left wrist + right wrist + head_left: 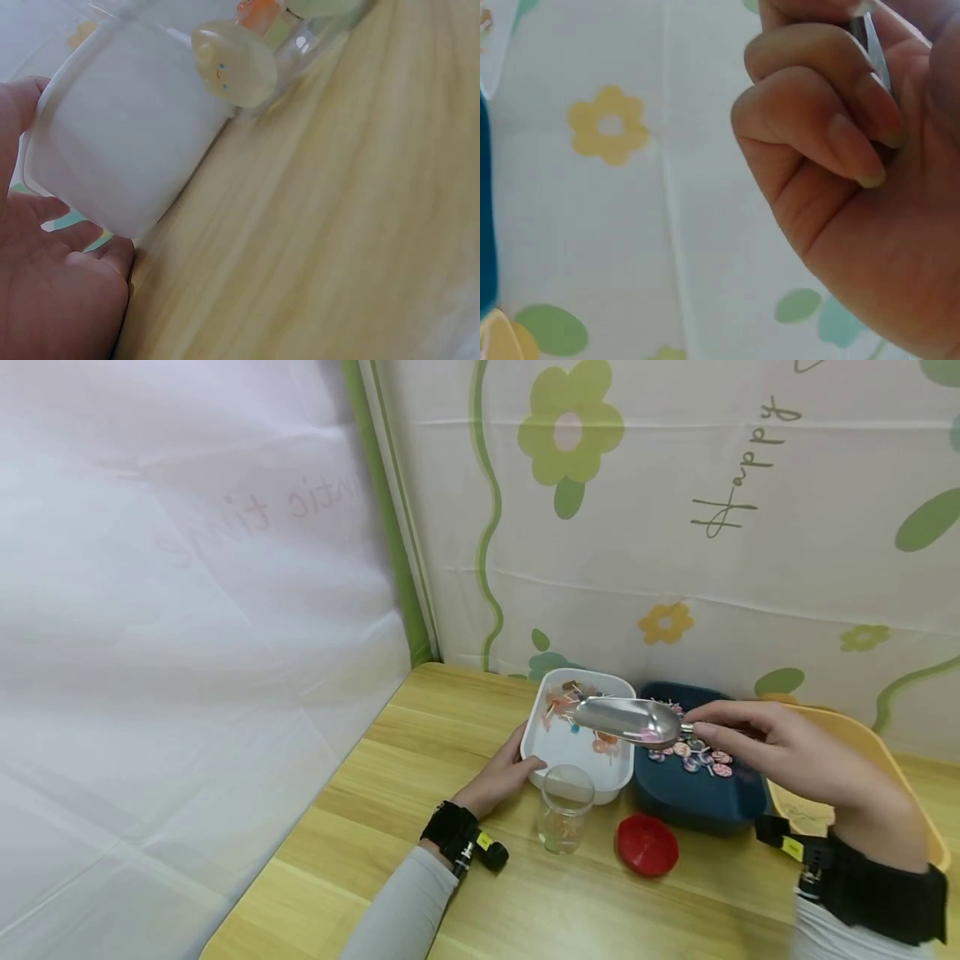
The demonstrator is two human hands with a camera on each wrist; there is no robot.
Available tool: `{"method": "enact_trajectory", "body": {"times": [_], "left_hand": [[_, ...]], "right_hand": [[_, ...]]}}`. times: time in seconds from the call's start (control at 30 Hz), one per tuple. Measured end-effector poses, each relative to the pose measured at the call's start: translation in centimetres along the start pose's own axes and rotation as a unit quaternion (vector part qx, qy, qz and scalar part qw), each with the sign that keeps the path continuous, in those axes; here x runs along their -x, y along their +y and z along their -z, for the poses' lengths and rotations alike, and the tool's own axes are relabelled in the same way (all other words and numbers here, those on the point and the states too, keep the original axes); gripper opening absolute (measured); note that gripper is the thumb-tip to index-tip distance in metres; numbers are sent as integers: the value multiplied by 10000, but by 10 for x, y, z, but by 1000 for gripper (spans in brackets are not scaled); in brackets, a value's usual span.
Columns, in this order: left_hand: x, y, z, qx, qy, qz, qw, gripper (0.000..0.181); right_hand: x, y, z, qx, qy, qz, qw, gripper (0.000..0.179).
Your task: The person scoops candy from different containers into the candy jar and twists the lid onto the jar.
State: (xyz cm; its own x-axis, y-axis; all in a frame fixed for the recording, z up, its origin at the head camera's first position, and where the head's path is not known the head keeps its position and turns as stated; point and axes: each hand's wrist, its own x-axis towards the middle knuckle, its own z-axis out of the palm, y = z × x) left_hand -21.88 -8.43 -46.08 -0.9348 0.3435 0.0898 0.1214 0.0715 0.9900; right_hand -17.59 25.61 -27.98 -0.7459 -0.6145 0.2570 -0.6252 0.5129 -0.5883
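My left hand (498, 777) grips the near left side of a white plastic tub (558, 747), thumb at the rim and fingers against the outer wall. Small lollipop-shaped pieces (558, 702) lie in that tub, mostly toward its far side. With curled fingers, my right hand (795, 756) holds a metal scoop (618, 714) by its handle. The scoop's bowl points left over the white tub, with something pinkish in it. In front of the tub stands a clear plastic cup (566, 806); the left wrist view shows a pale egg-shaped piece (236, 66) with a tiny face inside it.
A dark blue tub (693, 802) with several swirl lollipop pieces (697, 752) adjoins the white one. Right of it is a yellow tub (873, 739), partly behind my right arm. A red faceted lid-like piece (647, 845) lies on the wooden table (360, 827). A printed curtain (600, 585) hangs behind.
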Motion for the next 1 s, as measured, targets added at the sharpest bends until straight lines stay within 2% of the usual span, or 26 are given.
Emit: {"method": "enact_trajectory", "body": {"times": [0.17,0.33,0.53,0.73,1.0], "left_hand": [[-1,-1,1,18,-52,-8,10000,73],[-2,-1,2,52,-80,-83,9999,74],[-2,-3,1,64,-60,-48,10000,72],[-3,-5,1,83,-100,-98,9999,73],[-4,-6,1,55,-98,-84,9999,74]], "right_hand": [[13,-6,9,407,-165,-44,9990,23],[16,-14,10,612,-403,-137,9972,21],[18,-24,6,528,-784,-175,9954,20],[20,-30,3,650,-776,-9,9949,19],[21,-35,3,811,-827,-131,9932,17]]}}
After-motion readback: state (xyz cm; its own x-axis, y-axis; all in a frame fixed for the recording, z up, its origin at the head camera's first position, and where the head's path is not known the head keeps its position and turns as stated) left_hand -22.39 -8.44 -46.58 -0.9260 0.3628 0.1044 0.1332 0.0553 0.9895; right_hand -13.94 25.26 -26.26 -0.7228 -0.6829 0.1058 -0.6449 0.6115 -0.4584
